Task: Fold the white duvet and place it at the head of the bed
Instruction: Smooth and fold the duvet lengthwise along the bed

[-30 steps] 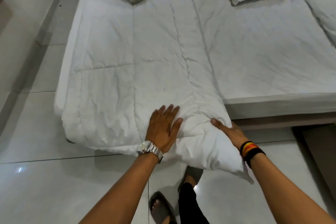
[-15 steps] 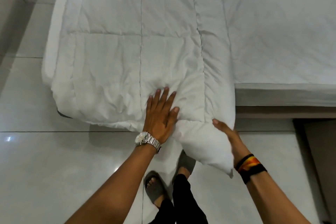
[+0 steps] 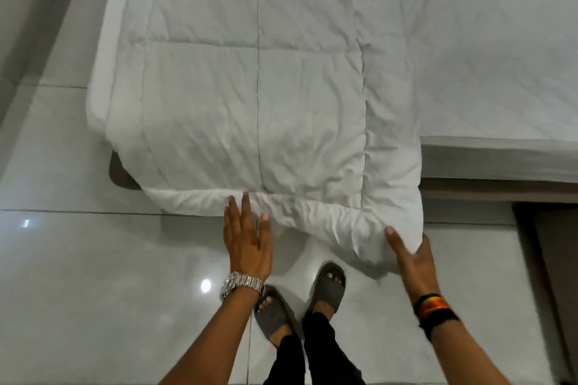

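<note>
The white quilted duvet (image 3: 256, 97) lies in a long strip on the left half of the bed, and its near end hangs over the foot edge. My left hand (image 3: 247, 239), with a silver watch, is flat and spread, fingertips touching the duvet's lower hem. My right hand (image 3: 409, 255), with a striped wristband, cups the hanging right corner of the duvet, thumb on one side and fingers hidden behind the fabric.
The bare white mattress (image 3: 494, 56) fills the right side, above a brown bed frame (image 3: 500, 191). Glossy grey floor tiles (image 3: 93, 291) lie around my feet in grey slippers (image 3: 328, 286). A wall runs along the far left.
My left hand slid back off the top of the duvet down to its hem. My right hand moved lower around the hanging corner. The view tilted down and the pillows left the frame.
</note>
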`<state>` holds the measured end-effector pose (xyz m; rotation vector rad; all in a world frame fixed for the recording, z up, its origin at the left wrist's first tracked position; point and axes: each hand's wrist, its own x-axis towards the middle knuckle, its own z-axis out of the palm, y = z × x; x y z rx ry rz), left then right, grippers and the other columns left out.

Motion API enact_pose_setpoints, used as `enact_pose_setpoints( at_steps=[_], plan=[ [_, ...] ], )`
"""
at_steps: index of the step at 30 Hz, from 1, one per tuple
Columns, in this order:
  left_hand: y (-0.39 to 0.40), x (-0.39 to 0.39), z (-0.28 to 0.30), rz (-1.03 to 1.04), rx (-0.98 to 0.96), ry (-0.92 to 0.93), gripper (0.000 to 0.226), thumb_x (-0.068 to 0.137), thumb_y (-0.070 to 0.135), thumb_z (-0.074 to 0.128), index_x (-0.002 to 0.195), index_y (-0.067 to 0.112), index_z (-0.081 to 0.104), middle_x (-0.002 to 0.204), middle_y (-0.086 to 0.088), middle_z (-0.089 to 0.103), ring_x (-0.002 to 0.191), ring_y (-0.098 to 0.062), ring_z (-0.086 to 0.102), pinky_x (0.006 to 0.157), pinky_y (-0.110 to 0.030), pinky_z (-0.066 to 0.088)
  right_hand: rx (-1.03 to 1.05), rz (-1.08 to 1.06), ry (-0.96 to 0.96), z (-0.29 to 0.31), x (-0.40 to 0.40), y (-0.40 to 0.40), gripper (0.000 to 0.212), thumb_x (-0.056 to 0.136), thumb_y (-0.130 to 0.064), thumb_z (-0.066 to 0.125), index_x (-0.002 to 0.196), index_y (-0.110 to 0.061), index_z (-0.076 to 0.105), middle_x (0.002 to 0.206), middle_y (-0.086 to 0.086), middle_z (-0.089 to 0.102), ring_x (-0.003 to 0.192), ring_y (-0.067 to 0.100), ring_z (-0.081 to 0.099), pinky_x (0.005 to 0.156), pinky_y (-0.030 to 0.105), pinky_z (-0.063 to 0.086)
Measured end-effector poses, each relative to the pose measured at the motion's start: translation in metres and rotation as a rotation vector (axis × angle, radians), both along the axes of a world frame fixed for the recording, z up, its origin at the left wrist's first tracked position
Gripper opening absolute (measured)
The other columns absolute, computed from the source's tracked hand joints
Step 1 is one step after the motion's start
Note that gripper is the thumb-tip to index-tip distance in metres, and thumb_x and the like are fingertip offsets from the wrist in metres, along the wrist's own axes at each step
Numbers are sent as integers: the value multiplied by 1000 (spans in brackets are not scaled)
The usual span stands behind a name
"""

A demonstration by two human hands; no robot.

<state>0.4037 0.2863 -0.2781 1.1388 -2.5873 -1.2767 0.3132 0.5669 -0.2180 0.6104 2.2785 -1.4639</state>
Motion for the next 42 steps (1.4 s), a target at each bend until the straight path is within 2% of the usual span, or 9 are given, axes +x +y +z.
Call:
enact_pose_setpoints(
  at_steps=[3,7,11,14,20,26,32,37,42],
  plan=[
    [-6,21,-35,-3,12,-86,78,96,73,18,166,39,9,176,-1,-6,162,-22,-3,129,-56,10,309,165,261,-38,28,-28,119,72,-77,80,165,-35,20,171,0,25,158,24,24,124,49,31],
    [-37,-8,-51,81,-66,-26,77,99,68,24,167,35,9,176,-6,-5,162,-24,-2,129,-50,7,564,462,519,-70,-6,-79,123,77,-83,67,169,-33,2,176,8,-14,162,30,-13,123,60,-5],
    [-83,-48,-34,24,-204,42,73,103,59,31,167,28,15,175,-12,-1,162,-28,0,129,-46,5,594,686,280,-75,-82,-101,111,84,-85,54,166,-43,-9,172,8,-28,160,32,-22,120,76,-2],
    [-109,-57,-23,11,-208,26,73,103,60,31,167,28,17,175,-11,0,162,-30,0,131,-48,7,700,779,156,-72,-98,-105,108,82,-90,33,168,-34,-2,172,24,-12,160,39,-11,122,73,4],
    [-136,-92,25,4,-354,52,70,105,58,30,167,30,14,175,-11,-7,162,-30,-5,128,-52,4,767,717,758,-30,-107,-151,84,97,-80,36,167,-39,15,176,15,-4,162,37,-6,121,73,-5],
    [-196,-131,35,160,-404,-41,73,104,63,28,167,30,13,175,-14,-5,161,-35,-4,127,-59,-1,884,982,343,-22,-204,-171,94,85,-96,12,164,-49,-8,175,6,-18,160,33,-21,113,83,-9],
    [-264,-119,20,345,-385,-179,81,94,83,20,164,44,11,175,-15,-4,159,-45,-5,124,-67,2,939,789,617,-18,-239,-152,90,89,-94,17,165,-46,15,177,9,-9,161,35,-13,115,81,-10],
    [-303,-153,33,327,-417,-170,86,87,88,37,160,46,23,143,-34,47,138,-50,41,119,-63,25,970,895,558,-7,-295,-184,100,81,-99,8,166,-46,6,175,11,-17,160,39,-18,112,84,-8],
    [-322,-175,61,188,-379,-36,66,82,89,51,139,56,47,122,-12,74,108,-42,69,85,-46,54,805,1017,719,2,-307,-273,97,85,-97,14,167,-43,12,176,12,-6,162,38,-7,113,84,-5]
  ],
)
